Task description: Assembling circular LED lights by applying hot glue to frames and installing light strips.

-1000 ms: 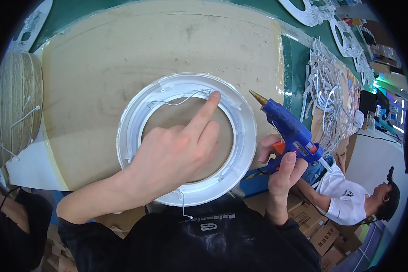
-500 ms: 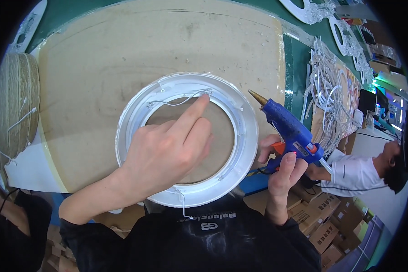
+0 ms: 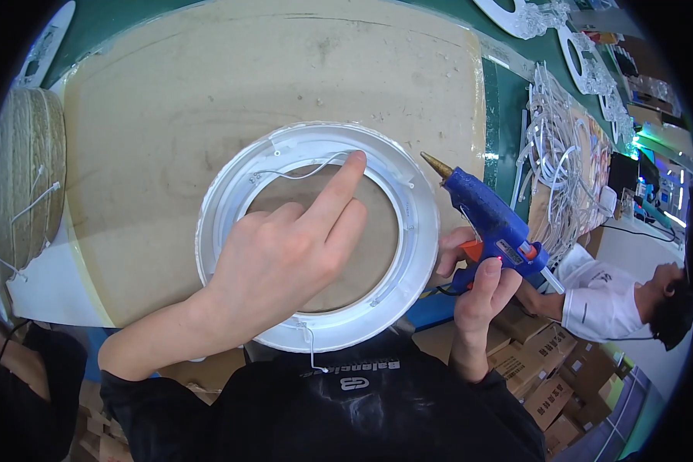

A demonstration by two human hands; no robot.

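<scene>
A white ring-shaped lamp housing (image 3: pixel 422 223) lies on the brown board in front of me, its round middle showing the board. A thin white wire (image 3: pixel 304 175) runs along the far part of its inner rim. My left hand (image 3: pixel 289 246) reaches over the ring from the left. Its index finger is stretched out, the tip on the rim at the wire's right end; the other fingers are loosely bent and hold nothing. On the right, my right hand (image 3: pixel 481 300) grips a blue hot glue gun (image 3: pixel 487 212) with an orange trigger. The gun's brass nozzle points up and left, apart from the ring.
Stacked round pieces with short wires (image 3: pixel 31 177) stand at the left. White cables (image 3: pixel 558 165) lie heaped at the right, beyond the board (image 3: pixel 208 69). Cardboard boxes (image 3: pixel 543 369) sit below right. A co-worker in a white shirt (image 3: pixel 604 296) is at the right.
My left index fingertip has shifted slightly right and up along the ring's rim. My right hand and the glue gun have hardly moved. The co-worker at the right has shifted a little.
</scene>
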